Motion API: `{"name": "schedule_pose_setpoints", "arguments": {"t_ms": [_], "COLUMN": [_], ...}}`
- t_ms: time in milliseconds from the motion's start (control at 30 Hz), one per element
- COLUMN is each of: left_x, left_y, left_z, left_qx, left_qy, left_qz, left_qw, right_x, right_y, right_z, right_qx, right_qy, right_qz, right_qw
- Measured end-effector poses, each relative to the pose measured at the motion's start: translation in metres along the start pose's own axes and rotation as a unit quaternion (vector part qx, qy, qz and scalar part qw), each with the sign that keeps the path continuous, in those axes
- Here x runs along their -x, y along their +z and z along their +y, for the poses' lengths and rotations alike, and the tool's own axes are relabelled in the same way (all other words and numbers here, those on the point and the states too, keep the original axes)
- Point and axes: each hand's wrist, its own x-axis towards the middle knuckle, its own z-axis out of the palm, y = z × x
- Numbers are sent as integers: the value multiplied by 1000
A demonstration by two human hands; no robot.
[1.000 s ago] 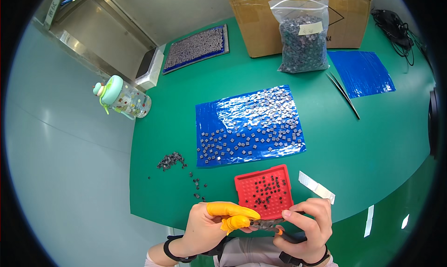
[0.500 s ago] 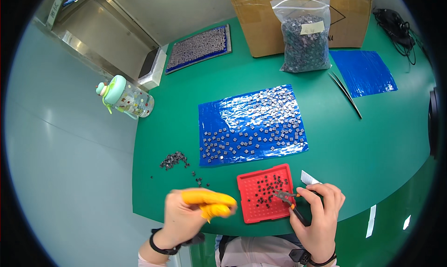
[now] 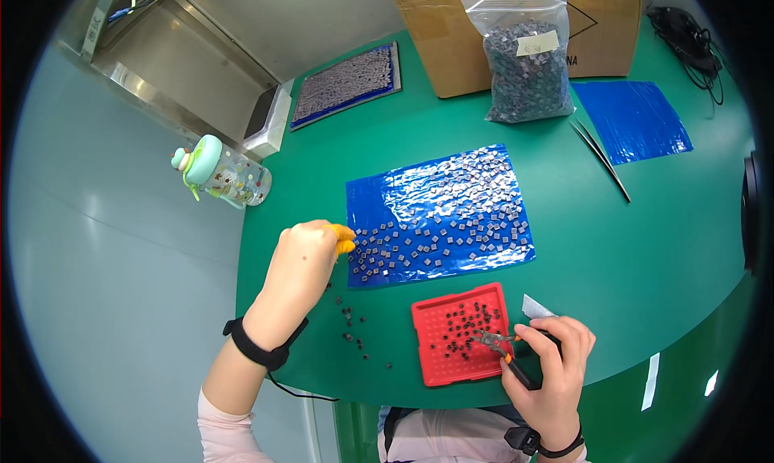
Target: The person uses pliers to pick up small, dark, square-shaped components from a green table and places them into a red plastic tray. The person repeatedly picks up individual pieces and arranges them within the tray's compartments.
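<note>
My left hand [image 3: 300, 257], with yellow finger cots on its fingertips, is closed in a pinch at the left edge of a blue plastic sheet [image 3: 367, 201]. Whatever lies between those fingertips is too small or hidden to tell. Small square grey pieces [image 3: 488, 190] are spread over the sheet, densest at its upper right. My right hand [image 3: 556, 358] grips small pliers [image 3: 508, 352] with black and orange handles. Their jaws rest over a red tray [image 3: 427, 334] that holds many tiny black parts [image 3: 463, 326].
Loose dark bits [image 3: 348, 322] lie left of the tray. Tweezers [image 3: 601, 160] and another blue sheet [image 3: 633, 120] lie at right. Behind stand a zip bag of grey pieces [image 3: 528, 76], a carton [image 3: 601, 39] and a filled panel [image 3: 347, 84]; a water bottle [image 3: 230, 173] is at left.
My left hand has moved up and away from beside the tray to the blue sheet's left edge, covering the dark pile. More loose dark bits lie left of the tray. My right hand stays put.
</note>
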Motion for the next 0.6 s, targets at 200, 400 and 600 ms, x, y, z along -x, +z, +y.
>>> {"name": "schedule_pose_setpoints", "arguments": {"t_ms": [200, 400, 600], "left_x": [-8, -12, -9], "left_y": [16, 19, 21], "left_z": [-11, -6, -11], "left_qx": [12, -1, -2], "left_qy": [1, -26, -20], "left_qz": [21, 11, 10], "left_qw": [1000, 1000, 1000], "right_x": [0, 0, 0], "right_y": [2, 1, 1], "right_z": [3, 3, 3], "right_qx": [3, 6, 6], "right_qy": [-6, -4, -4], "right_qz": [-1, -3, -6], "right_qw": [1000, 1000, 1000]}}
